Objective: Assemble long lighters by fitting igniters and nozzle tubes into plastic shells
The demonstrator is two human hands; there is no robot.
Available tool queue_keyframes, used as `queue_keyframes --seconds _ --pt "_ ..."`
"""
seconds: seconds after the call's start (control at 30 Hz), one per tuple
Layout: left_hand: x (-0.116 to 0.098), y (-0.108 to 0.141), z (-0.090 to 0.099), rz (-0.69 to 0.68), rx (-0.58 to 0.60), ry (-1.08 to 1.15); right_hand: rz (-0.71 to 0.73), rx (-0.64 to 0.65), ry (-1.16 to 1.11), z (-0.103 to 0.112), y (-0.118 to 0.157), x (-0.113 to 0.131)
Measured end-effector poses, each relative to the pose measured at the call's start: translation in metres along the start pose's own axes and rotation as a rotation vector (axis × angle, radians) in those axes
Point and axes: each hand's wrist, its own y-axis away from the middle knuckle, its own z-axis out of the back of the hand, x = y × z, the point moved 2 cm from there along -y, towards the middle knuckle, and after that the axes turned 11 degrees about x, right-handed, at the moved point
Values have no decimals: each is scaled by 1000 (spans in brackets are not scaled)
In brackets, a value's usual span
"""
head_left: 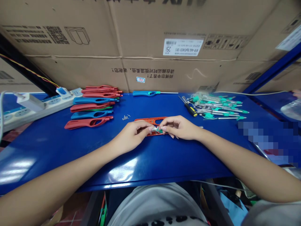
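Observation:
In front of me lies an opened orange-red lighter casing point(150, 134), with its other half point(152, 120) just behind it. My left hand point(133, 135) is closed in a pinch on a small whitish part point(154, 129) over the front half. From the other side, my right hand point(181, 128) pinches at a small green part point(161, 131) in the same casing. The fingertips of both hands nearly meet, and they hide much of what they hold. A few small screws point(126, 117) lie to the left of the casing.
Several red and blue lighter casings point(90, 122) are lined up at left, beside a white power strip point(54, 102). A blue lighter point(145, 93) lies at the back. At right are a yellow-black screwdriver point(191, 109) and a pile of metal tubes with green parts point(218, 106). Cardboard point(141, 44) stands behind.

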Motion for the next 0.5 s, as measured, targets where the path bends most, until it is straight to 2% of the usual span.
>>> queue_keyframes --seconds 0.5 --pt "-1 1 1 16 -13 -30 10 -6 79 1 2 7"
